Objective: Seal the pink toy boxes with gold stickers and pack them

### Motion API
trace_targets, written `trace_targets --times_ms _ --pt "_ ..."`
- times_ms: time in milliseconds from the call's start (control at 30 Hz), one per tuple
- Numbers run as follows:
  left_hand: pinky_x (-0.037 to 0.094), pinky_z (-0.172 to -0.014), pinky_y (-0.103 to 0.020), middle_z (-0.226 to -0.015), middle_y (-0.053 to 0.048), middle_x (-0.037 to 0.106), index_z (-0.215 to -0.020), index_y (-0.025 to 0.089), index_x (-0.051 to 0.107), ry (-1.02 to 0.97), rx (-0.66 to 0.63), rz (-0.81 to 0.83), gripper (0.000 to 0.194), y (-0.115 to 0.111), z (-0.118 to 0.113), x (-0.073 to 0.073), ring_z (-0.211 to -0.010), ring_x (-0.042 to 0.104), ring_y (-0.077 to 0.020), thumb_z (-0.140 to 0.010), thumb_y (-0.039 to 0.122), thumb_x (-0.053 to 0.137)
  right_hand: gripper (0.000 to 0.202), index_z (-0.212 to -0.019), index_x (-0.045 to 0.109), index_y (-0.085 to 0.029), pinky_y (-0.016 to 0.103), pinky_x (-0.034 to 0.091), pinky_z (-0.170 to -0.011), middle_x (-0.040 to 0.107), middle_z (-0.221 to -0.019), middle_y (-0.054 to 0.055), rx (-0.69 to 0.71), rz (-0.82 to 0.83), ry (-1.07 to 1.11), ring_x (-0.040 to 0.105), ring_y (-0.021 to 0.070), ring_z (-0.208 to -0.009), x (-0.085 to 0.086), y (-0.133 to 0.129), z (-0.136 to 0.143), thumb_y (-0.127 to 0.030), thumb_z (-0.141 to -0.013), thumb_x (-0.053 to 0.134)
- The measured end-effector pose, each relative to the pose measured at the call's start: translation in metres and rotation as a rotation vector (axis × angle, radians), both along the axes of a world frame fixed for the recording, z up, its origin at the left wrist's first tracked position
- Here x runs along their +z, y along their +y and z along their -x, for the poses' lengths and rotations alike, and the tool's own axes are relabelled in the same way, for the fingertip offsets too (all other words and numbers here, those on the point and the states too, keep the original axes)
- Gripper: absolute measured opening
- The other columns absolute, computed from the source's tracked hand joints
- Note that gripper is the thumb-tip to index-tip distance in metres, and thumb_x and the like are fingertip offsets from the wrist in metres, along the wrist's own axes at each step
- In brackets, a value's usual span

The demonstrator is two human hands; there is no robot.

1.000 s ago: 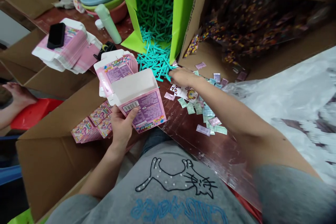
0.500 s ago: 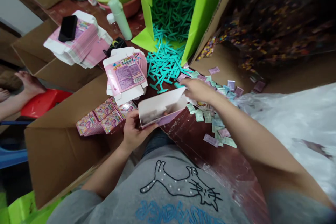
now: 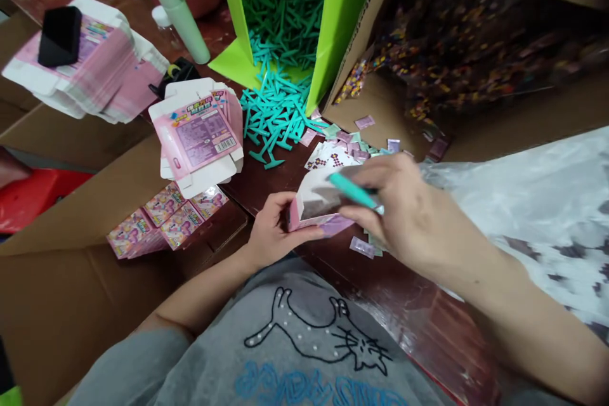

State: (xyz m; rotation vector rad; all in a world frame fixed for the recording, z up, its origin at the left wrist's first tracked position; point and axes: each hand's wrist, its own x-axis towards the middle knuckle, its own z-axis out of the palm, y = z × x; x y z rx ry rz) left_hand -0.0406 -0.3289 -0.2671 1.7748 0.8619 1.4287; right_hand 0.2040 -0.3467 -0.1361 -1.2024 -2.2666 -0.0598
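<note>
My left hand (image 3: 269,238) is wrapped round the near end of a small pink-and-white carton (image 3: 311,193), tilted with its open side up. Its inside is partly hidden. Over the carton's opening, my right hand (image 3: 404,209) pinches a teal plastic T-shaped tool (image 3: 349,189). More of these teal tools (image 3: 273,101) spill in a heap from a lime-green box. Small pink and green sachets (image 3: 362,247) lie around and behind the carton. A white sheet with coloured patterns (image 3: 328,155) lies just beyond it.
Flattened pink cartons (image 3: 200,136) stand stacked left of the heap; another stack (image 3: 104,70) bears a black phone (image 3: 59,37). Packed cartons (image 3: 178,222) sit in a big cardboard box (image 3: 61,304). A green bottle (image 3: 181,19) stands behind. Clear plastic (image 3: 537,196) covers the right.
My right hand has come back from the carton's far end to over its opening, bringing a teal T-shaped tool. The carton has shifted right in view. The camera view has turned slightly.
</note>
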Motion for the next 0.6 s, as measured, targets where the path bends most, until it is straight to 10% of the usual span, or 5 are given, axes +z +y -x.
trace_targets --times_ms 267,467,600 --pt "0.066 -0.089 -0.037 -0.119 -0.008 0.078 -0.132 0.026 0.062 -0.154 -0.159 0.303 0.071 0.001 -0.019 0.004 -0.106 0.079 -0.0259 -0.077 0.046 0.100 0.030 -0.139 0.071 -0.029 0.055 0.063 -0.109 0.074 -0.134 0.011 0.160 0.067 0.041 0.070 0.0317 -0.127 -0.001 0.006 -0.009 -0.034 -0.111 0.060" --pt "0.068 -0.090 -0.038 -0.133 -0.010 0.074 -0.168 0.038 0.030 -0.154 -0.195 0.154 0.102 0.002 -0.019 -0.014 -0.105 0.080 -0.0236 -0.086 0.037 0.093 0.058 -0.155 0.060 -0.038 0.050 0.061 -0.109 0.067 -0.148 0.009 -0.122 0.073 0.512 0.068 0.0296 -0.134 -0.072 -0.029 -0.038 -0.032 -0.100 0.079" --pt "0.065 -0.087 -0.031 -0.122 -0.007 0.073 -0.139 0.030 0.063 0.075 -0.176 0.129 0.056 -0.002 -0.017 -0.027 -0.101 0.077 -0.0202 -0.089 0.027 0.087 0.039 -0.143 0.070 -0.039 0.036 0.065 -0.090 0.078 -0.126 0.005 -0.079 0.308 0.753 0.076 0.0206 -0.108 -0.116 -0.056 -0.036 -0.033 -0.105 0.073"
